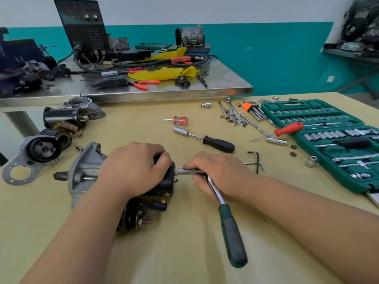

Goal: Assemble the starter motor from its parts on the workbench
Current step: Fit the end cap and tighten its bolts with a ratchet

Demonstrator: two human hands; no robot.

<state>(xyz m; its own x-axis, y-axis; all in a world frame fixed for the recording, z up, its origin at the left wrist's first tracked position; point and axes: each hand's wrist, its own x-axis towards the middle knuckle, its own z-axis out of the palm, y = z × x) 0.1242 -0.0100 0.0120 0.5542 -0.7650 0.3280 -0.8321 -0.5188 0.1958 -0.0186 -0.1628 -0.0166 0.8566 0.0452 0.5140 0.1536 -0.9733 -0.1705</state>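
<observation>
The starter motor lies on its side on the wooden workbench, silver nose housing to the left, black body to the right, solenoid below it. My left hand grips the black body from above. My right hand pinches the head of a ratchet wrench. Its silver socket sits on a bolt at the motor's right end cap. The green and black handle slants down toward me.
Other starter parts lie at the left: an end housing and a field casing. A black-handled nut driver, hex keys and a small red screwdriver lie behind my hands. An open green socket set fills the right side.
</observation>
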